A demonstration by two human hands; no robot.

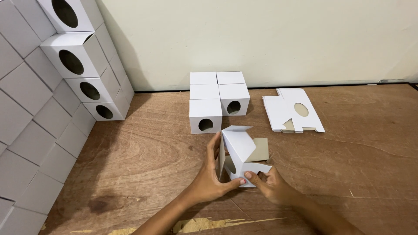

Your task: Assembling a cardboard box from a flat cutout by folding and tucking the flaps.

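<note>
Head view: a wooden desk point(143, 161) seen from above, set against a pale wall point(261, 39).
Half-folded box: a white cardboard box point(237, 152), only partly formed, stands tilted on the desk between the two hands, near the front middle; its top flap is open and a grey-brown inner face shows on its right side.
Left hand: the left hand point(211, 174) grips the box's left wall, fingers upright along that wall and thumb pressed on the lower front flap.
Right hand: the right hand point(272, 182) pinches the lower right flap of the box, thumb on top, just beside the left thumb.
Finished boxes: a cluster of white cubes with round holes point(217, 102) sits just behind the half-folded box, against the wall.
Flat blanks: a stack of unfolded white blanks point(291, 115) with an oval cut-out lies to the right rear, well apart from the right hand.
Box wall: many stacked white boxes point(48, 95) rise along the left edge, some showing round holes.
</note>
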